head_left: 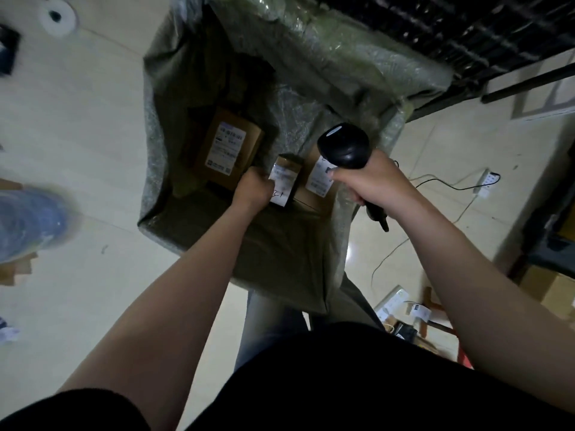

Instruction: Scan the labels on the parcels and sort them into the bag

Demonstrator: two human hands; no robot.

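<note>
My left hand (pixel 252 189) closed round small dark parcel (pixel 284 178), label up, holding it low inside open green bag (pixel 342 66) so it lands between brown box (pixel 228 147) and second labelled box (pixel 320 177), not on them. My right hand (pixel 371 178) wrapped tight on black scanner (pixel 343 146), head aimed down at labels, ready for next read. Scanner cable (pixel 435 181) trails across floor, clear of bag.

Print on the parcel labels (pixel 225 148) is blurred; no text, number or brand is legible.
</note>
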